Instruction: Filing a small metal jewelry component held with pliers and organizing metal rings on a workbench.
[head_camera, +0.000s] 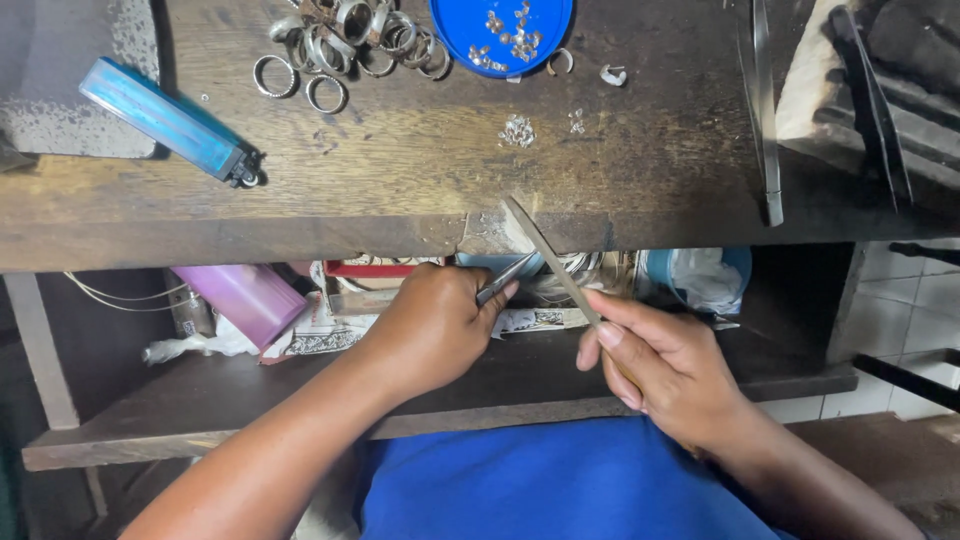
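My left hand (432, 325) is closed around a slim metal tool (505, 279) whose tip points up toward the notched edge of the wooden bench (400, 170). My right hand (665, 365) grips a thin metal file (545, 255), which slants up and left so that its tip rests at the notch in the bench edge. The two tools meet just below that notch. Any small piece held between them is too small to make out.
On the bench lie a pile of silver rings (350, 40), a blue dish (502, 30) of small silver parts, a blue lighter (165, 118) and long tweezers (765, 110). A lower shelf (300, 385) holds a pink container (245, 300), papers and a blue tub.
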